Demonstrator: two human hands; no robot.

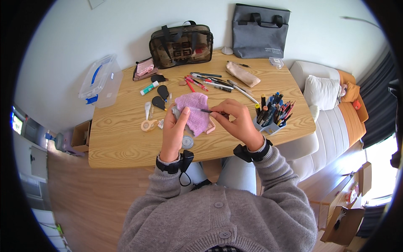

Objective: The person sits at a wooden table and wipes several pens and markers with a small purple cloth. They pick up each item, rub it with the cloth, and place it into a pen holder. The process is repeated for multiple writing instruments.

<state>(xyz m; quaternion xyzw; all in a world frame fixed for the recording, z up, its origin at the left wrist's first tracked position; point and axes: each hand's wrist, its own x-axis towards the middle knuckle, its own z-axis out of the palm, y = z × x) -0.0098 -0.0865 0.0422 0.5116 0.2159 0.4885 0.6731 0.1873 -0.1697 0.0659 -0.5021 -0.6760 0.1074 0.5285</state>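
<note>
My left hand point(173, 132) holds a pink-purple cloth point(196, 121) with a grey underside, its thumb pressed on the upper face. In my right hand point(236, 121) is a slim pen point(206, 111), pinched between thumb and fingers. The pen's clear front part lies against the cloth, close to my left thumb. Below the cloth on the wooden table point(126, 151) is a round grey disc point(187, 142). A pink block-like item point(210, 126) shows partly from behind the cloth. To the right, a blue pen holder point(273, 129) is packed with markers and pencils.
Several loose pens point(217, 82) lie beyond my hands, beside a beige pencil case point(242, 74). Correction tapes point(158, 102), a glue stick point(149, 88) and a tape roll point(147, 125) sit left. A clear plastic box point(102, 83), a translucent bag point(182, 45) and a grey bag point(261, 34) stand behind.
</note>
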